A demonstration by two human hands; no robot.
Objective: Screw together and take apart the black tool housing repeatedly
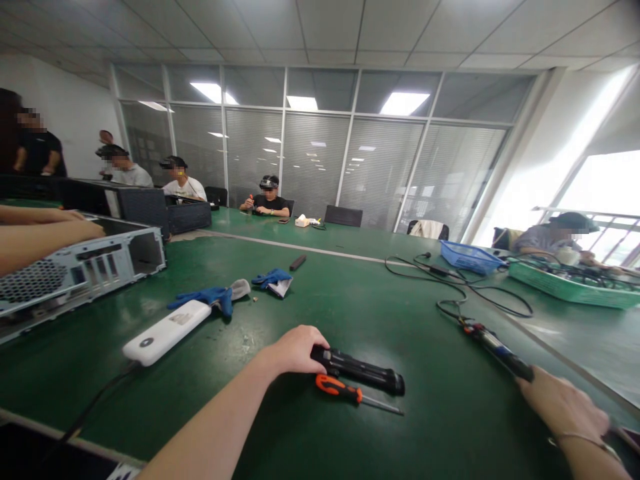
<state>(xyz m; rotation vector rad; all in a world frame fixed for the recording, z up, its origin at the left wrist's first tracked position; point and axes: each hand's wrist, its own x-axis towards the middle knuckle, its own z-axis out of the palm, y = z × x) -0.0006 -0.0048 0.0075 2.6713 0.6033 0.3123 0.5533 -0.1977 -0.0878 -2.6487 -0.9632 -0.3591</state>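
My left hand (300,350) is closed round the near end of a long black plastic casing (367,373) lying on the green table. Just in front of the casing rests a screwdriver (337,388) with an orange and black handle, its shaft pointing right. Over on the right side, my right hand (565,403) grips the black end of a long rod-shaped electrical device (497,350). Coloured parts show at the device's far end, where a black cable (450,310) joins it. I cannot make out its exact kind.
A white power strip (167,331), blue gloves (274,281) and a small dark bar (298,262) lie ahead. At left, a co-worker's arms (45,233) reach into a metal computer case (85,267). Blue (470,257) and green baskets (570,287) stand right.
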